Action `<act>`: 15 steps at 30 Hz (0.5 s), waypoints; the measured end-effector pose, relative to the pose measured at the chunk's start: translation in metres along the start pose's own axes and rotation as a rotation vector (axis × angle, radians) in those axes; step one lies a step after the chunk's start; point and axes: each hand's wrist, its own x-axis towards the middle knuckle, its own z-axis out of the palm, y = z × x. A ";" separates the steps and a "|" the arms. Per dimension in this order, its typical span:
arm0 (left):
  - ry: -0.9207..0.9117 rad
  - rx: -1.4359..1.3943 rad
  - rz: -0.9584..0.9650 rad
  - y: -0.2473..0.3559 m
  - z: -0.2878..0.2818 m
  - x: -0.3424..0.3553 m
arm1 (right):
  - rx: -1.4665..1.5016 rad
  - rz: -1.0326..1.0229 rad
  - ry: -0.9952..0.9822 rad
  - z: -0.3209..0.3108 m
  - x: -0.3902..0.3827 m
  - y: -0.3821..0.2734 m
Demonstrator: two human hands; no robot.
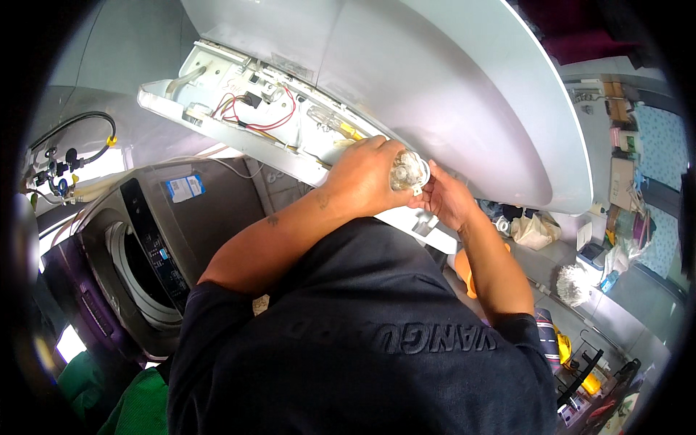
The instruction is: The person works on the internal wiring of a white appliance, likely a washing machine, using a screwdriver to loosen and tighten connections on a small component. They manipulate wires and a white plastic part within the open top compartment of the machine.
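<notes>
Between my two hands is a clear, round, cup-like part (408, 172) with whitish material inside and a pale rim with a small tab. My left hand (366, 174) wraps round its left side, fingers curled. At its right edge, the fingers and thumb of my right hand (448, 197) grip the rim. Just beyond my hands runs a long white housing (217, 134), its inside exposed. Red, yellow and black wires (279, 119) lie in it, along with a black connector (252, 99). Near my left knuckles a yellow piece (351, 130) shows in the housing, partly covered by the hand.
A large glossy grey curved panel (464, 94) rises behind the housing. To the left stands a grey washing machine (210, 206) with a round door; hoses and valves (61, 174) are on the wall beside it. Bags (536, 230) and a white mop head (574, 285) lie at the right.
</notes>
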 end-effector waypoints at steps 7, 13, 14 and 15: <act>-0.005 0.043 -0.073 0.002 0.001 0.002 | 0.086 -0.087 -0.045 0.004 -0.004 0.005; -0.028 0.026 -0.098 0.002 0.000 0.003 | 0.168 -0.106 -0.126 -0.001 -0.003 0.008; -0.023 0.014 -0.096 0.001 0.001 0.003 | 0.180 -0.109 -0.141 -0.002 -0.002 0.009; -0.018 0.002 -0.095 0.000 0.001 0.003 | 0.193 -0.112 -0.156 -0.003 -0.002 0.009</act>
